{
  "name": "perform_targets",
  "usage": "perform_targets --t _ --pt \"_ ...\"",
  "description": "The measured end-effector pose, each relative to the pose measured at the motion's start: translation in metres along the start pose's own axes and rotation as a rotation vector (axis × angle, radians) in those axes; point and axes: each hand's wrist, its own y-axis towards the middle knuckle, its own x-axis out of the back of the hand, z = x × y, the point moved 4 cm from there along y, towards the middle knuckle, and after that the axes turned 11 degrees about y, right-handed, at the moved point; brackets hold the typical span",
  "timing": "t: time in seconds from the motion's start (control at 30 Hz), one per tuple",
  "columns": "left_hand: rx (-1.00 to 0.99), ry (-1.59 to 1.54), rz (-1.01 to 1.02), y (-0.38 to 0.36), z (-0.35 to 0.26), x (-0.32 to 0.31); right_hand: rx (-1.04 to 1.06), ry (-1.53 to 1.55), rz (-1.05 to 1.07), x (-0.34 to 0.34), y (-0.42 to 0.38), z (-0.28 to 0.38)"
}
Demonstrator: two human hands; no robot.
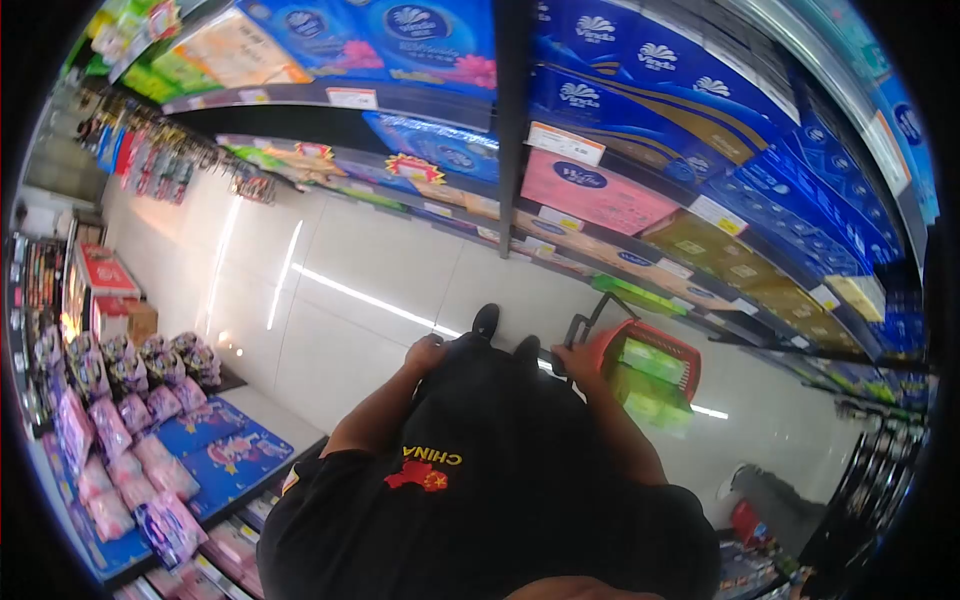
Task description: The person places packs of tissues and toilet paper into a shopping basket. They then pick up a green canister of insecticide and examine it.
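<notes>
My right hand is closed round the dark handle of a red shopping basket, which hangs beside my right leg. Green packages lie inside the basket; their labels are too blurred to read. On the other side, my left hand hangs beside my left thigh with its fingers curled. Whatever it may hold is hidden from view. Neither hand touches the shelves in front.
Ahead stands a shelf of blue Vinda tissue packs and pink tissue packs. Pink and purple bagged packs sit on a low display at left. Behind me at right is another person's leg. The tiled floor is shiny.
</notes>
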Motion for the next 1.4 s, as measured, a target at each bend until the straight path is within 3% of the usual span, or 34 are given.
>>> perform_targets --t 0.1,0.33,0.57,0.8,0.93,1.07,1.17,1.3,1.4 --pt "0.184 -0.036 0.082 -0.057 -0.058 0.055 -0.046 0.115 0.102 -0.004 0.002 -0.011" --pt "0.388 -0.109 0.105 -0.095 -0.008 0.042 -0.102 0.009 0.147 -0.012 0.012 -0.022" --pt "0.428 -0.202 0.056 -0.110 0.022 0.058 -0.138 -0.012 0.110 -0.021 0.035 -0.040" --pt "0.399 -0.319 0.027 -0.096 0.114 0.073 -0.186 0.096 -0.183 -0.048 0.045 -0.068" --pt "0.353 -0.367 -0.043 -0.092 0.179 0.069 -0.202 -0.006 -0.304 -0.072 0.025 -0.044" --pt "0.383 -0.437 -0.155 -0.116 0.227 0.090 -0.179 -0.084 -0.302 -0.092 0.031 -0.059" --pt "0.500 -0.549 -0.158 -0.120 0.282 0.067 -0.109 0.084 -0.204 -0.094 0.052 -0.096" --pt "0.641 -0.633 -0.095 -0.129 0.324 0.044 -0.109 0.065 -0.271 -0.129 0.023 -0.061" --pt "0.670 -0.729 -0.091 -0.131 0.319 0.050 -0.140 0.023 -0.260 -0.157 0.024 -0.042"
